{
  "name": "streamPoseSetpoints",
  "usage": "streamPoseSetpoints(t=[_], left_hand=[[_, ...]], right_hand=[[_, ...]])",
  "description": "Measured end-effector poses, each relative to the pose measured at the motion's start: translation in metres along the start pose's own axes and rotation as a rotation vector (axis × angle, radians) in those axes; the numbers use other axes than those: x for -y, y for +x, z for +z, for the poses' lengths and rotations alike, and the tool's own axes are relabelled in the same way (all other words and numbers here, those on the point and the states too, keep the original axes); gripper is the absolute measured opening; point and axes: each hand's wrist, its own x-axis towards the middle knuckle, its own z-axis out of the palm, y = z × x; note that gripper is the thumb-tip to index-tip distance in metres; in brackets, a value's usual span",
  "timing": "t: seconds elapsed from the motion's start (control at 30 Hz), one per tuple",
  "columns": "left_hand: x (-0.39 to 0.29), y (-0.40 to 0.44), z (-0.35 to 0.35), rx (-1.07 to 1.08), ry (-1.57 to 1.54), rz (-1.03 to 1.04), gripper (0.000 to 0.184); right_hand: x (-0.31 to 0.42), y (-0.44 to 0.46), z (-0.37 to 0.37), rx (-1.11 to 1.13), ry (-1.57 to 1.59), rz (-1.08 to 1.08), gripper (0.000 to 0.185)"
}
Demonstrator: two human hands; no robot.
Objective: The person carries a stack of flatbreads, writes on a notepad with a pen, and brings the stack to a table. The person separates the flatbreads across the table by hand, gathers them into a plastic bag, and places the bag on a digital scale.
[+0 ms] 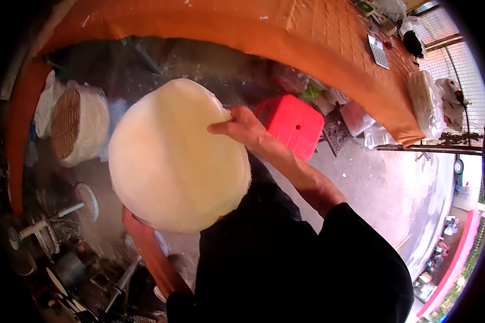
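A large, thick, round cream-coloured disc [180,156] is held up in front of my body, its top face toward me. Whether it is one piece or a stack of thin sheets I cannot tell. My right hand [240,126] grips its upper right edge, with the thumb flat on the top face and the other fingers mostly hidden beneath. At the lower left edge, my left hand [137,222] supports it from below, its fingers largely out of sight under the disc.
An orange-covered table [242,27] curves across the far side, with a calculator [379,52] on it. A red plastic stool [291,126] stands right of the disc. Left is a plastic-wrapped round bundle [86,124] with a woven face. Metal machine parts [48,229] crowd the lower left.
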Motion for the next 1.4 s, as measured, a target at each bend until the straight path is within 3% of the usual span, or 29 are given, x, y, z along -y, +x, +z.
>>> streamPoseSetpoints(t=[0.07,0.13,0.27,0.33,0.4,0.43,0.53,0.6,0.73,0.83,0.9,1.1,1.23,1.33,1.4], left_hand=[[-0.009,0.028,0.021,0.032,-0.029,-0.001,0.038],[-0.015,0.06,0.049,0.061,-0.062,-0.003,0.038],[-0.035,0.122,0.138,0.152,-0.094,-0.011,0.041],[-0.049,0.153,0.189,0.234,-0.068,-0.017,0.035],[-0.063,0.19,0.247,0.252,-0.059,-0.014,0.038],[-0.069,0.2,0.271,0.263,-0.051,-0.035,0.042],[-0.091,0.248,0.354,0.298,-0.094,-0.017,0.035],[-0.101,0.29,0.394,0.295,-0.045,-0.056,0.036],[-0.125,0.376,0.477,0.474,0.01,-0.14,0.035],[-0.148,0.419,0.537,0.47,0.115,-0.184,0.035],[-0.169,0.464,0.576,0.649,0.195,-0.232,0.037],[-0.218,0.579,0.637,0.711,0.333,-0.236,0.036],[-0.257,0.647,0.655,0.769,0.416,-0.194,0.034],[-0.28,0.692,0.661,0.79,0.395,-0.26,0.033],[-0.295,0.712,0.662,0.757,0.453,-0.191,0.033]], right_hand=[[0.009,0.017,-0.01,-0.032,-0.028,-0.156,0.024],[0.017,0.049,-0.021,-0.045,0.066,-0.006,0.027],[0.104,0.063,-0.07,-0.06,0.34,-0.107,0.033],[0.119,0.102,-0.102,0.01,0.23,-0.098,0.039],[0.112,0.147,-0.133,-0.119,0.205,-0.105,0.04],[0.146,0.151,-0.143,-0.101,0.249,-0.101,0.042],[0.172,0.212,-0.183,-0.278,0.122,-0.08,0.036],[0.185,0.246,-0.21,-0.224,0.218,-0.125,0.036],[0.189,0.325,-0.249,-0.364,0.223,-0.111,0.035],[0.195,0.374,-0.269,-0.447,0.258,-0.071,0.034],[0.207,0.402,-0.266,-0.51,0.307,-0.104,0.033],[0.232,0.465,-0.238,-0.669,0.354,-0.14,0.034],[0.241,0.511,-0.214,-0.701,0.262,-0.002,0.04],[0.258,0.542,-0.188,-0.69,0.285,-0.049,0.043],[0.257,0.561,-0.173,-0.699,0.314,-0.061,0.041]])
